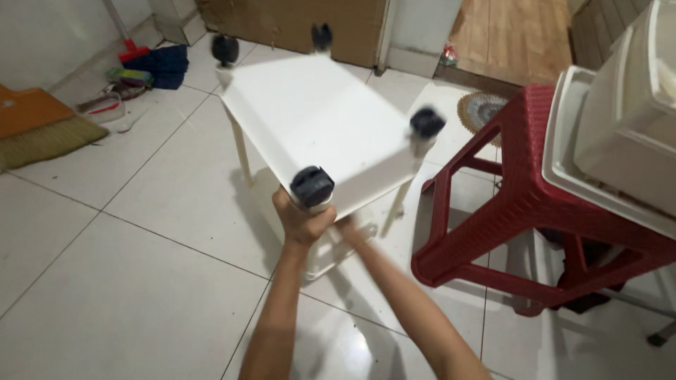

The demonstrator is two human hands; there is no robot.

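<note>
A white plastic rack [317, 119] stands upside down on the tiled floor, with black caster wheels on its four corner posts pointing up. My left hand [301, 219] is wrapped around the nearest post just below its black wheel [312, 186]. My right hand [346, 226] reaches under the rack's near edge beside that post; its fingers are mostly hidden by the white panel. The other wheels sit at the right [427, 123], far left [225, 49] and far back [322, 35].
A red plastic stool [524, 204] stands close on the right, carrying stacked white plastic bins [620, 134]. A broom [46, 141], a red dustpan handle and a dark cloth [165, 65] lie at the left wall. A round mat [479, 111] lies behind the stool.
</note>
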